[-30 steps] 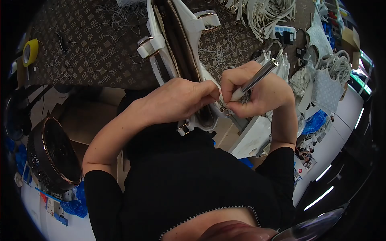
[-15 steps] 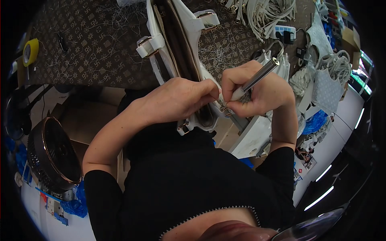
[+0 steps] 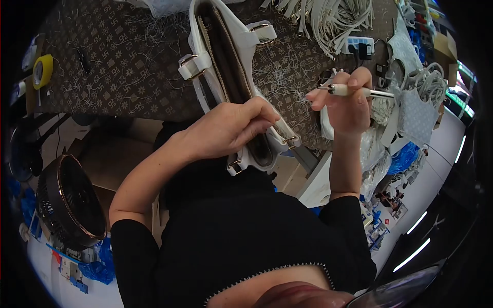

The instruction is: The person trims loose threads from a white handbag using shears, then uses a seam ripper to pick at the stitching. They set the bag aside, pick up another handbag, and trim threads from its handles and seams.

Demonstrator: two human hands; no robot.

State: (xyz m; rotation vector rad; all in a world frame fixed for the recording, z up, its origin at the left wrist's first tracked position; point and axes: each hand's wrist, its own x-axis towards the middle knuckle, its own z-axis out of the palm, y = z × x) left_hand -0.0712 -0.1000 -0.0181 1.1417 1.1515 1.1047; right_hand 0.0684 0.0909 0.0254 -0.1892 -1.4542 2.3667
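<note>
A white bag with a brown lining, an open zipper and buckled strap tabs lies across the table edge and my lap. My left hand is closed on the bag's near right edge, thumb and forefinger pinched at its rim. Up and to the right of the bag, my right hand holds a pen-like tool with a white grip and metal shaft, its thin tip pointing left, away from the bag. A gold buckle shows at the bag's near right corner.
Loose thread clippings litter the patterned brown table. White straps and a power strip lie at the back right. Yellow tape is at the left edge. A black fan stands at the lower left.
My right hand has lifted off the bag's edge and moved up and right, swinging the tool from slanted to nearly level. My left hand has stayed at the edge.
</note>
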